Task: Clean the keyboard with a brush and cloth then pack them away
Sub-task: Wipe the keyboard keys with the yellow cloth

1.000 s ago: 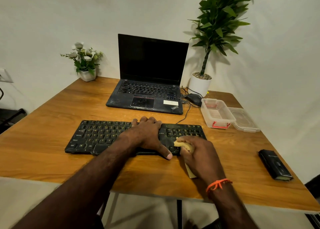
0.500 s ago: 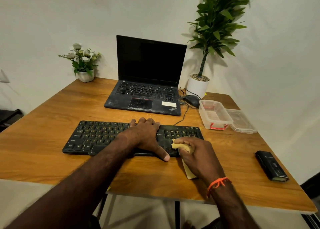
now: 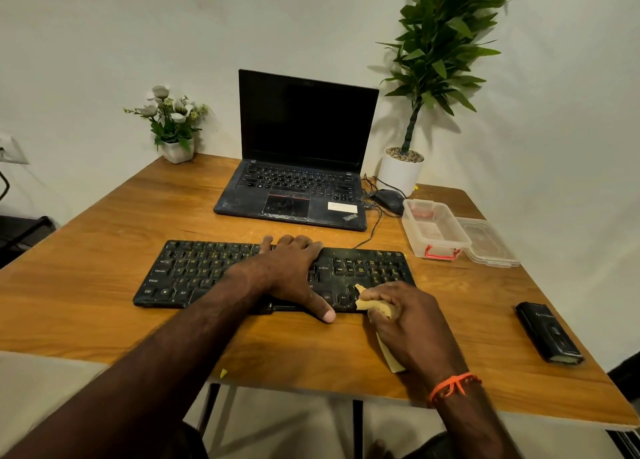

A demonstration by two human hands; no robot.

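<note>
**Cloth at the keyboard's near right corner, other hand pinning the board**

The wooden table (image 3: 104, 285) carried everything, and the black keyboard (image 3: 194, 275) lay across its near middle, parallel to the front edge, within easy reach of both arms. Behind it stood an open laptop (image 3: 304, 167), screen dark. A clear plastic box (image 3: 433, 230) sat open to the right with its lid (image 3: 491, 240) just beside it, likely waiting for the packing-away.

The left hand (image 3: 294, 275) lay flat over the keyboard's middle, fingers spread and relaxed, thumb reaching down past the front edge; it seemed placed there to stop the board sliding. The right hand (image 3: 412, 323) had its fingers curled round a bunched yellow cloth (image 3: 372, 304), pressing it against the keys at the near right corner, a loose tail hanging below the wrist.

The keyboard looked dusty, with pale specks among the keys. No brush could be made out.
</note>
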